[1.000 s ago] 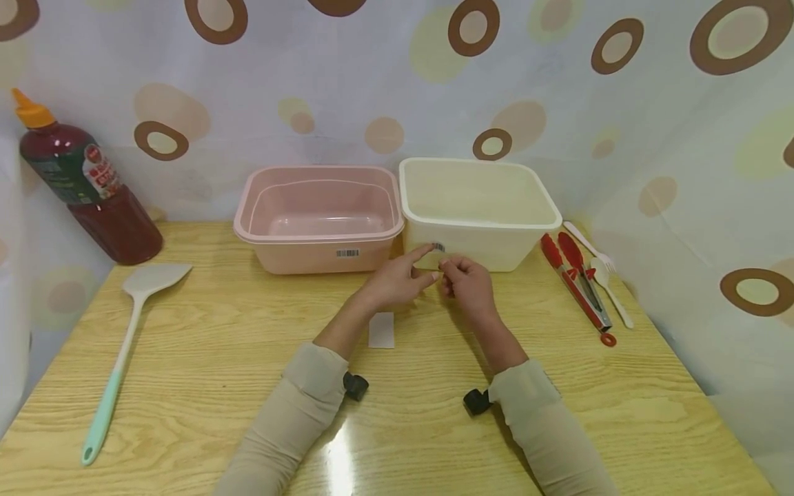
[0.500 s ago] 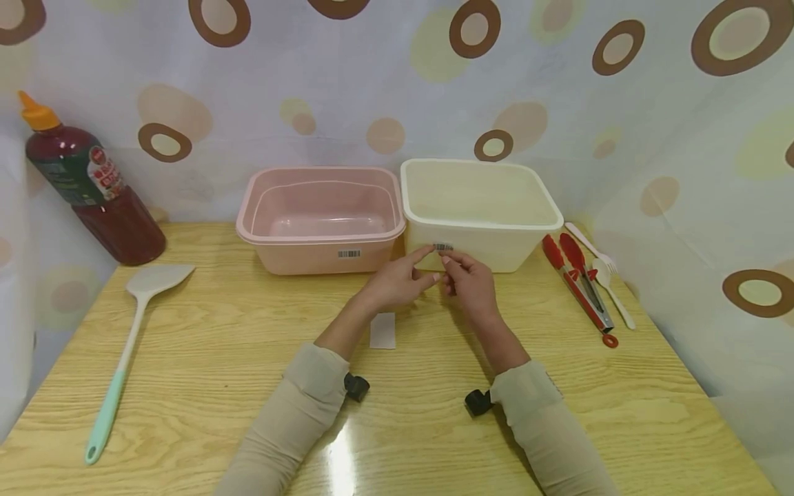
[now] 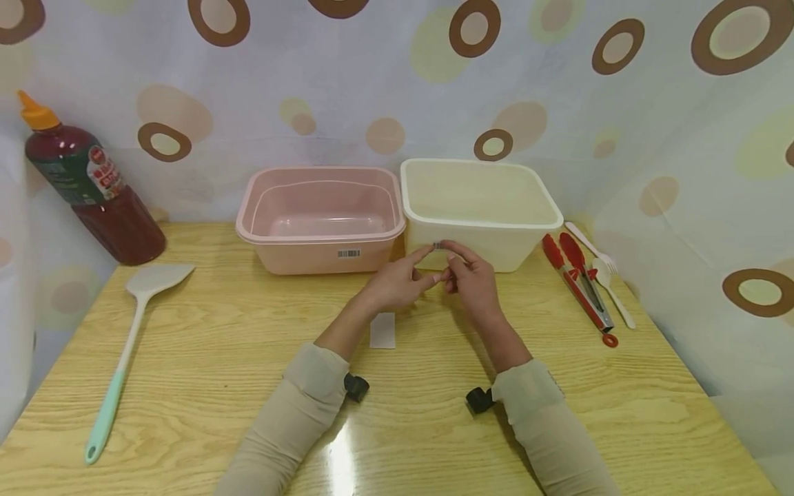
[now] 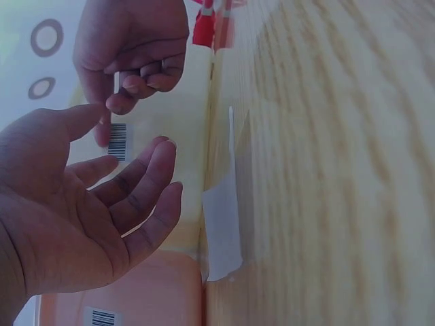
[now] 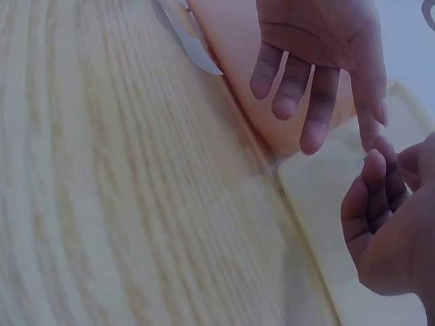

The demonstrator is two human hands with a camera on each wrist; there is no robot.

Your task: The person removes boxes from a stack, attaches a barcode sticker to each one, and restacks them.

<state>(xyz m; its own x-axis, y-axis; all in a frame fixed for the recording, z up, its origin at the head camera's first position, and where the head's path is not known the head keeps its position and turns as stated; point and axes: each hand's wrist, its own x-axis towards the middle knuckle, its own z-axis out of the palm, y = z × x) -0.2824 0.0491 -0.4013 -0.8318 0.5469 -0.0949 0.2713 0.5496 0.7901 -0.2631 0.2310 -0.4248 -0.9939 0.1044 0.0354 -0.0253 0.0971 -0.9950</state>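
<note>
A barcode sticker (image 4: 118,142) lies on the front wall of the cream plastic bin (image 3: 509,249). My left hand (image 3: 392,282) has its index fingertip at the sticker's left edge, and its other fingers are spread and relaxed. With an outstretched index finger, my right hand (image 3: 474,279) presses on the sticker, covering part of it in the head view. The other right fingers bend loosely below. Left of the cream bin stands a pink plastic bin (image 3: 300,258), with a barcode sticker (image 3: 349,254) of its own. A small white paper piece (image 3: 382,331) lies on the table below my left hand.
A sauce bottle (image 3: 96,189) stands at the back left, behind a spatula (image 3: 127,344) with a mint handle. Red-tipped tongs (image 3: 579,282), a fork (image 3: 592,246) and a spoon (image 3: 611,293) lie on the right. A patterned curtain (image 3: 347,83) hangs behind the bins.
My right hand has gone from pinched fingers at the sticker's lower edge to a straight index finger laid across it. My left hand has stayed nearly still.
</note>
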